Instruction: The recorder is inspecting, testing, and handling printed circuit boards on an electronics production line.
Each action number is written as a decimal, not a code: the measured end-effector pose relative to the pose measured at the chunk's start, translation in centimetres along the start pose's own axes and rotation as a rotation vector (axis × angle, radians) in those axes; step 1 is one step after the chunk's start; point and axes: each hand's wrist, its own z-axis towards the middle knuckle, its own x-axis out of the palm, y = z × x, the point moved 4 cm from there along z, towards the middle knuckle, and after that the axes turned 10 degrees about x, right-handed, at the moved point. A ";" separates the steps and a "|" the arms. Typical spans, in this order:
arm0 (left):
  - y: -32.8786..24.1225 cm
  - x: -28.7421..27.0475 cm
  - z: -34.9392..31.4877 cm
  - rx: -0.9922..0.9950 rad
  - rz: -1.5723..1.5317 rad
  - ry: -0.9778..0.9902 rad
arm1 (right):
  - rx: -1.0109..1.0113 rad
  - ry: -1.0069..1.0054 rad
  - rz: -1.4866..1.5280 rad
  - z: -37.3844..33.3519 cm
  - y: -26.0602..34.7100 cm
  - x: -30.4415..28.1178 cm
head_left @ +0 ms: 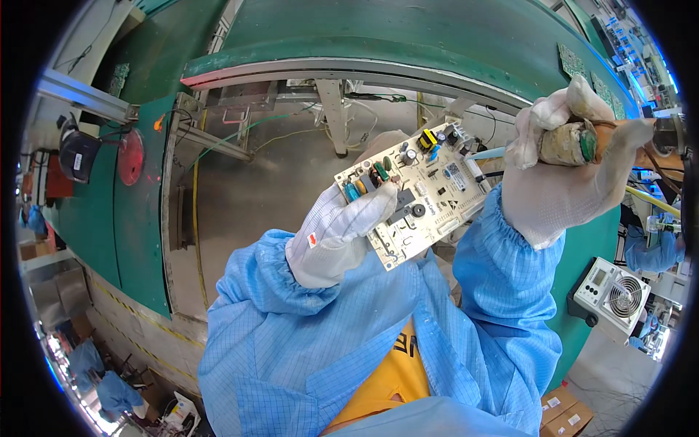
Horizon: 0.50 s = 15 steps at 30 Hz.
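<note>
My left hand [338,229], in a white glove with a small red mark, is closed on the left edge of a cream circuit board [429,211]. The board is tilted in front of my chest, its component side up, with capacitors, a yellow-and-black transformer and a round black part on it. My right hand [557,171], also gloved, is raised at the right. Its fingers curl around a tape-wrapped handle [564,144] with a green patch and an orange-brown section; its exact kind is unclear. A light-blue stick [488,154] shows between the board and this hand.
A green-topped bench with a metal edge [349,71] runs across the far side. More circuit boards [571,60] lie at the far right. At the left stand a black device [76,156] and a red disc [131,156]. A white fan unit [611,297] sits at the right.
</note>
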 end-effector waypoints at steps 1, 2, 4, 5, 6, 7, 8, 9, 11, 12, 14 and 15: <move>-0.3 0.7 0.2 0.016 -0.024 0.018 | 0.007 0.011 0.016 0.0 0.0 0.0; -0.7 1.3 0.4 0.032 -0.049 0.037 | 0.015 0.022 0.032 0.0 0.0 0.0; -1.1 1.4 0.6 -0.023 -0.173 -0.005 | 0.028 0.042 0.063 0.1 -0.1 0.0; -0.7 0.3 0.6 -0.037 -0.185 -0.084 | 0.035 0.051 0.079 0.1 -0.1 0.0; -0.3 -0.7 0.7 -0.049 -0.196 -0.164 | 0.036 0.052 0.080 0.1 -0.3 0.1; -0.2 -1.0 0.9 -0.006 -0.224 -0.165 | 0.000 0.023 0.048 0.0 -0.4 0.1; -0.2 -1.0 0.7 -0.006 -0.224 -0.165 | -0.036 -0.005 0.016 -0.2 -0.6 0.2; -0.9 0.3 0.6 -0.005 -0.220 -0.149 | -0.072 -0.033 -0.017 -0.3 -0.8 0.2; -1.1 0.8 0.7 -0.004 -0.216 -0.132 | -0.145 -0.090 -0.083 -0.6 -1.0 0.2; -0.8 0.3 0.7 -0.001 -0.207 -0.156 | -0.144 -0.090 -0.082 -0.6 -0.8 0.1; -0.7 0.0 0.6 0.001 -0.198 -0.183 | -0.007 0.008 0.016 -0.7 -0.8 0.0; -0.7 -0.1 0.6 -0.007 -0.198 -0.187 | -0.007 0.008 0.015 -0.7 -0.6 0.0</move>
